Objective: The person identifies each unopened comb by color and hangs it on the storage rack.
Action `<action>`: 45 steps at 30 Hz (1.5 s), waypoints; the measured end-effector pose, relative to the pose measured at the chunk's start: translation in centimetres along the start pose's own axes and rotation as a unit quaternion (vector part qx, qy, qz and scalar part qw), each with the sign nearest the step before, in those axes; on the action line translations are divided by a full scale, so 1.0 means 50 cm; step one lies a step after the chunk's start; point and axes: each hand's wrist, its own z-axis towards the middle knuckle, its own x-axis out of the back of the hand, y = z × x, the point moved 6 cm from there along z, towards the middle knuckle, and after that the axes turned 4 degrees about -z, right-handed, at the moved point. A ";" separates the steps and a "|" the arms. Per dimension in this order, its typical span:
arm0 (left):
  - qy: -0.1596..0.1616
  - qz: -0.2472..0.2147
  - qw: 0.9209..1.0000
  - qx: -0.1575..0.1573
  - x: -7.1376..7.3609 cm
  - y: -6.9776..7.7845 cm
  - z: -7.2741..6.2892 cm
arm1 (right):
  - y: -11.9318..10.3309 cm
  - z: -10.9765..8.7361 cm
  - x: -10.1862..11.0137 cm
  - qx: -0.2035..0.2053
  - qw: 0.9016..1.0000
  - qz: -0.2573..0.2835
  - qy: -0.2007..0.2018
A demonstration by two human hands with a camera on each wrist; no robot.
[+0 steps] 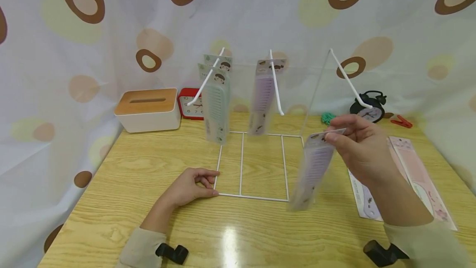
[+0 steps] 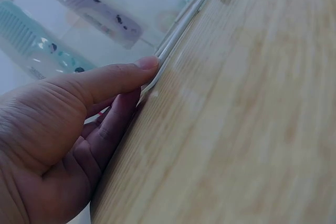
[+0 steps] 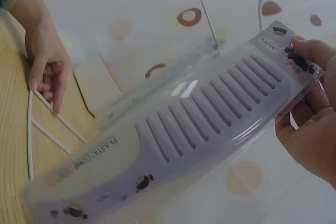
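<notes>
Comb of purple plastic in a clear packet (image 1: 314, 171) hangs from right hand (image 1: 362, 148) as left hand (image 1: 195, 187) holds white wire rack (image 1: 253, 197)

Thumb and fingers of the right hand are clamped on the printed card end of the packet. The comb is in the air above the right part of the rack's base, tilted, its lower end nearer the person and farther left than the card. On the left hand, thumb and forefinger grip the near left corner of the base, which lies flat on the light wood-grain surface (image 1: 93, 218).

Two mint-green combs in clear packets (image 1: 216, 106) hang one behind the other on the rack's left prong (image 1: 202, 85). A second purple comb, also packaged (image 1: 262, 94), hangs on the middle prong (image 1: 277, 88). The right prong (image 1: 346, 75) slants down toward the black twin-bell alarm clock (image 1: 372, 114) in the head view.

At the back left, a white box with a slotted wooden lid (image 1: 152, 117) is just beside a red square clock (image 1: 187, 94). Behind the right hand lies a small green curled bundle (image 1: 328, 118); a red clip (image 1: 401, 122) lies right of the black clock. Long pink packets (image 1: 412, 160) lie near the right forearm. A white spotted curtain (image 1: 230, 15) hangs behind everything.
</notes>
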 end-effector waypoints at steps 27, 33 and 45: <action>-0.001 0.006 1.000 -0.007 0.000 0.000 0.001 | -0.001 0.079 -0.154 -0.016 0.992 -0.119 0.047; 0.002 0.007 1.000 -0.002 0.001 -0.004 -0.001 | 0.018 0.099 -0.121 -0.047 0.982 -0.161 0.090; 0.002 0.008 1.000 -0.005 0.002 -0.006 0.003 | 0.042 0.158 -0.075 -0.033 0.984 -0.106 0.141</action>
